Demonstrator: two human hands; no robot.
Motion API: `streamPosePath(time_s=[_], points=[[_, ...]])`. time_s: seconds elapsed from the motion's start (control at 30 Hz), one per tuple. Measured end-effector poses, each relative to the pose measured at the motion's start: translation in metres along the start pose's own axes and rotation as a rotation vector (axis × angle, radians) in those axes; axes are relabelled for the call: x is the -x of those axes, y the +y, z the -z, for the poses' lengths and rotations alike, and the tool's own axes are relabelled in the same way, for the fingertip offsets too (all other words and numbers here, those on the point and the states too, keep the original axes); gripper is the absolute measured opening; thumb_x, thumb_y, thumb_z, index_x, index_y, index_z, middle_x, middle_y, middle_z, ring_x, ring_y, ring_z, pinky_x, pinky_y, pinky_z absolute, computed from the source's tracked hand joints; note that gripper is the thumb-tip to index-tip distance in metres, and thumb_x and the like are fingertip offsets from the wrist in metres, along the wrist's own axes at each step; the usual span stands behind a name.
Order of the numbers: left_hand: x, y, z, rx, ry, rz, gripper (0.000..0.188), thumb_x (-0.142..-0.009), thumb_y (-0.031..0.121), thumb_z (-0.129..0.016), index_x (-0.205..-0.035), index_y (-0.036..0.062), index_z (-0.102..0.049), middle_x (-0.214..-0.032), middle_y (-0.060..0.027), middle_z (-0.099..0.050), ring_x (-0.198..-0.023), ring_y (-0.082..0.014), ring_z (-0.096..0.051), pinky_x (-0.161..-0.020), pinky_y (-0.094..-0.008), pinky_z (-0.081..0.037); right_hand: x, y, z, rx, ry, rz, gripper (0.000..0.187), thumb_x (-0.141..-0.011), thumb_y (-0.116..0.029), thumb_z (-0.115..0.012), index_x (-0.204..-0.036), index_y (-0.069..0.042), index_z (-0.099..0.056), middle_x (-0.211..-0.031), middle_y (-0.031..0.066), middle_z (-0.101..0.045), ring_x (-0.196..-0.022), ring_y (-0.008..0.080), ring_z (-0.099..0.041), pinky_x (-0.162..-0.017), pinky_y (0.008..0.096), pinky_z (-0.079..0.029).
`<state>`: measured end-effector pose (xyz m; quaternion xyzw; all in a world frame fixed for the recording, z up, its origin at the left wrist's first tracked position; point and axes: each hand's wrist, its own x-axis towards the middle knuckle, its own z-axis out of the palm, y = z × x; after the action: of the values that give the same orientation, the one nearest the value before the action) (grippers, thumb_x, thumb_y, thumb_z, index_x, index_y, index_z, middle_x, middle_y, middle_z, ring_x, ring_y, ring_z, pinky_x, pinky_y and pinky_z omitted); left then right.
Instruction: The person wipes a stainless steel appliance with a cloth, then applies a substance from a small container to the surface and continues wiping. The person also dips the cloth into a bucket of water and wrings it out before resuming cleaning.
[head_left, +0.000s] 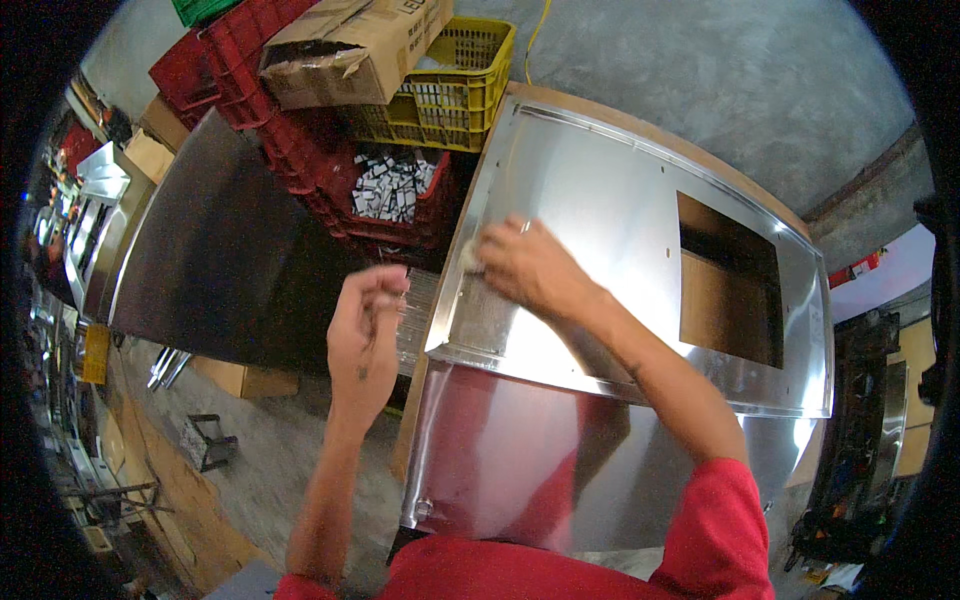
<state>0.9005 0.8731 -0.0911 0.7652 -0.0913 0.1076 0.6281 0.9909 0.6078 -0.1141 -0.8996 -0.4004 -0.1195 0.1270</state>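
A large shiny sheet-metal cabinet (580,200) lies in front of me, with a rectangular opening in its top panel and a polished side facing me. My right hand (535,270) is closed over the left part of that panel, fingers bent down towards its left edge. A small pale wad (470,256), perhaps cloth, shows at its fingertips. My left hand (365,325) is raised just left of the cabinet, apart from it. Its fingers are curled together and slightly blurred; whatever they may hold is hidden.
A red crate (436,205) of small white-and-dark pieces stands beyond my left hand. Behind it are a yellow basket (465,95) and a cardboard box (350,50). A dark panel (220,240) lies left. A small metal stool (205,440) stands on the floor.
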Motion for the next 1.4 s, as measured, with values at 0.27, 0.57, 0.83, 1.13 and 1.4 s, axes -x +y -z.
streamPosePath(time_s=[0.27,0.57,0.83,1.13,1.4], points=[[-0.085,-0.045,-0.063,-0.367,0.031,-0.282,0.023,-0.108,0.001,-0.048,-0.129,-0.0010,-0.058,-0.120,-0.0215,-0.066,-0.107,-0.0336,-0.066,-0.095,-0.0402,-0.053,-0.031,0.095,-0.008,-0.009,0.219,-0.223,0.022,-0.093,-0.014,-0.072,-0.112,-0.004,-0.070,-0.123,0.0143,-0.064,-0.110,0.0403,-0.059,-0.097,0.0509,-0.053],[-0.109,-0.081,-0.093,-0.553,0.071,-0.347,0.027,-0.106,0.002,-0.048,-0.131,-0.0071,-0.051,-0.126,-0.0308,-0.056,-0.114,-0.0471,-0.053,-0.103,-0.0547,-0.042,0.011,-0.008,-0.008,-0.091,0.083,-0.007,0.024,-0.084,-0.017,-0.078,-0.107,-0.011,-0.073,-0.118,0.0088,-0.063,-0.116,0.0336,-0.059,-0.092,0.0492,-0.055],[-0.111,-0.080,-0.110,-0.598,0.105,-0.291,0.027,-0.110,0.005,-0.043,-0.133,-0.0069,-0.049,-0.125,-0.0279,-0.058,-0.111,-0.0439,-0.055,-0.102,-0.0520,-0.043,-0.058,0.198,-0.034,0.166,0.333,-0.282,0.022,-0.092,-0.016,-0.073,-0.113,-0.009,-0.075,-0.124,0.0154,-0.065,-0.116,0.0413,-0.059,-0.099,0.0502,-0.054],[-0.111,-0.092,-0.100,-0.567,0.114,-0.208,0.027,-0.108,0.004,-0.044,-0.132,-0.0065,-0.050,-0.125,-0.0285,-0.059,-0.112,-0.0443,-0.055,-0.101,-0.0532,-0.043,-0.011,0.052,-0.027,-0.114,0.206,-0.162,0.024,-0.090,-0.011,-0.073,-0.112,-0.005,-0.072,-0.122,0.0157,-0.065,-0.113,0.0401,-0.060,-0.095,0.0515,-0.054],[-0.109,-0.083,-0.103,-0.569,0.088,-0.166,0.028,-0.106,0.004,-0.046,-0.132,-0.0055,-0.051,-0.121,-0.0260,-0.061,-0.111,-0.0444,-0.055,-0.100,-0.0542,-0.043,-0.032,0.099,-0.023,-0.009,0.202,-0.239,0.026,-0.092,-0.015,-0.074,-0.116,-0.006,-0.072,-0.123,0.0158,-0.067,-0.115,0.0413,-0.061,-0.098,0.0518,-0.053]])
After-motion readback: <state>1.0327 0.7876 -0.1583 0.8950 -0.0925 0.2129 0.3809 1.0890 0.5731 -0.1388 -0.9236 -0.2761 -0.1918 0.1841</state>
